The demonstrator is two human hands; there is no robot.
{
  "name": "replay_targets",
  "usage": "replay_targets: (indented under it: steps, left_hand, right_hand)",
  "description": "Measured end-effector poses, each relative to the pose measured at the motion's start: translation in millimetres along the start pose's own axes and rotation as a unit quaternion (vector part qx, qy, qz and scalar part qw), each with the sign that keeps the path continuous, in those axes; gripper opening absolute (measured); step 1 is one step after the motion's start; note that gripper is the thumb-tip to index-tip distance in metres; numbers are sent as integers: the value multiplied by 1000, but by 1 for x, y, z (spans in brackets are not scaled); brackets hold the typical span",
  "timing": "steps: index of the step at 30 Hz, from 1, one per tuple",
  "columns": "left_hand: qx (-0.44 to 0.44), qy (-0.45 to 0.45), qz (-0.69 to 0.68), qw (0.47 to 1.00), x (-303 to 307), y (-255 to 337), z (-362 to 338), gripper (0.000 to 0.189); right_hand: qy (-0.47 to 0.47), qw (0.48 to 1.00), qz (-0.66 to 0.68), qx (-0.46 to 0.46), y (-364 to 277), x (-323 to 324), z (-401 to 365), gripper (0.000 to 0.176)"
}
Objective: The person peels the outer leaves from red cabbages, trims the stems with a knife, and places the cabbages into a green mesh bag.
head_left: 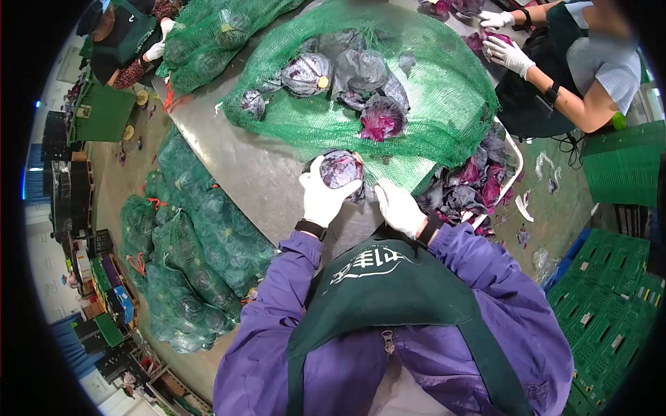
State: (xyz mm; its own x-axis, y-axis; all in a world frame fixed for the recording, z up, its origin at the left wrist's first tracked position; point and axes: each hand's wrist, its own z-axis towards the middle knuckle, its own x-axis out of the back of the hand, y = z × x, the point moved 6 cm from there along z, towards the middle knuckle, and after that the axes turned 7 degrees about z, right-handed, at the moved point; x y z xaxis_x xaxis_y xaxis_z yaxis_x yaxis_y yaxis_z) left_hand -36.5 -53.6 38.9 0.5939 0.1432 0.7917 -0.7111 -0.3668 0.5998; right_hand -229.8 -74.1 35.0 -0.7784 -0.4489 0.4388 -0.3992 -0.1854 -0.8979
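Note:
A red cabbage (340,168) with dark outer leaves rests at the near edge of the metal table. My left hand (322,197), in a white glove, is wrapped around its near left side. Just right of the cabbage is my gloved right hand (400,208), its fingers drawn together and pointing at it; whatever they may hold is hidden. Beyond both hands lies an opened green mesh bag (444,104), with a whole cabbage (305,75), a smaller cabbage (252,104) and loose dark leaves (361,73) in it. A purple leafy piece (383,118) sits nearer to me.
A white-rimmed bin (517,163) of cabbage leaves stands at my right. Full mesh sacks (201,243) cover the floor to my left. Co-workers stand at far left (121,41) and far right (590,76). Green crates (610,291) are stacked at the right. The metal table (229,166) has a diagonal edge.

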Motion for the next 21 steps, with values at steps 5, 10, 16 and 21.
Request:
replay_targets:
  steps: [5,10,16,21]
  left_hand:
    - [13,0,-96,995,-11,5,8,101]
    - [4,-20,-75,997,-14,6,14,101]
    - [-47,-89,-367,925,-20,-32,10,98]
    - [-15,-103,-437,893,-12,-30,-14,95]
  right_hand:
    - [-48,994,-90,-34,10,-13,22,18]
    - [-121,983,-119,-64,34,-21,56,23]
    - [-186,962,-172,-104,67,-40,95,31]
    - [-66,997,29,25,1,-12,61,49]
